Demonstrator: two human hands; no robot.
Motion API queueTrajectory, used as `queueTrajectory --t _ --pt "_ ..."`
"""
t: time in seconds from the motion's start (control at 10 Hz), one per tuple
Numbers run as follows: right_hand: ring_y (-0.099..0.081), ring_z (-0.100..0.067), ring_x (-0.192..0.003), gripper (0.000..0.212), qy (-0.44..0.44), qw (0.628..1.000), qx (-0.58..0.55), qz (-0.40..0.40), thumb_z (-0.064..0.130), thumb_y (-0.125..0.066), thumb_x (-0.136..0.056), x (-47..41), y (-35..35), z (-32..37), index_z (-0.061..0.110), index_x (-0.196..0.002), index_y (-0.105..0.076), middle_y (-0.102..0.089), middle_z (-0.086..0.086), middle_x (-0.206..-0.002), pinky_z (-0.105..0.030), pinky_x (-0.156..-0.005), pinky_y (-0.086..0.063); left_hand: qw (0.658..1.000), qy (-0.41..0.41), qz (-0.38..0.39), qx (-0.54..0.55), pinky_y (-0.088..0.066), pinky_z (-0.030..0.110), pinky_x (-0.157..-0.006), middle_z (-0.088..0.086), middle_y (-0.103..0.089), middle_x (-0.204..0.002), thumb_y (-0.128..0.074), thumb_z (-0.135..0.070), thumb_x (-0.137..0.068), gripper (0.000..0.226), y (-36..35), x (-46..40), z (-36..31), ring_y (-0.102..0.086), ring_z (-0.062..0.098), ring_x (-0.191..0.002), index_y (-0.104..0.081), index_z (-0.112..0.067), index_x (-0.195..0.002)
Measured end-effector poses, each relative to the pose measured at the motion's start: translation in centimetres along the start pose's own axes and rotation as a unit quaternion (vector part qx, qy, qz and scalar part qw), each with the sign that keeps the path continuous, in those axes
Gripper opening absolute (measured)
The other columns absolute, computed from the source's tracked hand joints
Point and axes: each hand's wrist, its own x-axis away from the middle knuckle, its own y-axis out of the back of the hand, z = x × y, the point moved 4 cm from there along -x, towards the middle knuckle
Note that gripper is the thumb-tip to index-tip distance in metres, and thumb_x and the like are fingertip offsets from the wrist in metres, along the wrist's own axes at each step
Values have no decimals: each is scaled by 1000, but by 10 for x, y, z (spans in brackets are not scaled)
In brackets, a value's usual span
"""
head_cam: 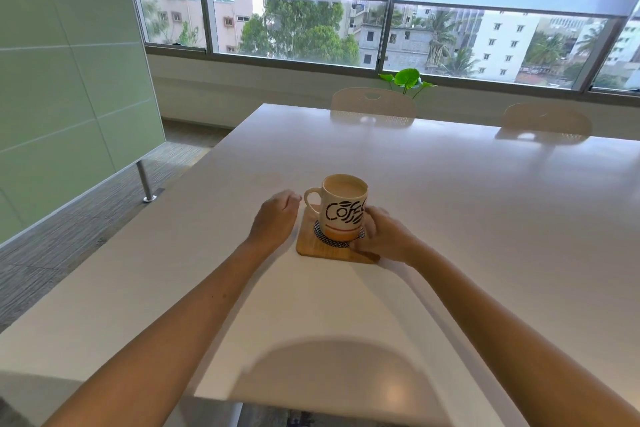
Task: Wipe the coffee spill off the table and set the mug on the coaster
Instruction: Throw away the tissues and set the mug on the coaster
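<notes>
A cream mug (343,210) lettered "Coffee" and full of milky coffee stands upright on a square wooden coaster (311,246) with a dark round pad, on the white table (450,218). My right hand (384,236) rests at the coaster's right edge, fingers against the mug's lower right side. My left hand (275,218) hovers just left of the coaster, fingers loosely curled, holding nothing, close to the mug's handle. I see no spill or cloth on the tabletop.
Two pale chairs (373,107) (547,120) stand at the table's far edge. A green plant (407,78) sits by the window sill. A green partition (69,80) on a metal leg (145,184) stands at the left over grey carpet.
</notes>
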Motion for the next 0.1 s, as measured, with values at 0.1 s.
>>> queueTrajectory --t 0.1 --pt "-33 -29 -135 34 -9 998 69 -10 25 -44 -93 12 -6 -8 14 -124 -47 -44 -11 -140 -40 -110 -30 989 -37 3 -142 -47 38 -87 9 -66 -112 -34 -21 -97 35 3 13 9 -60 27 -104 -65 -9 -108"
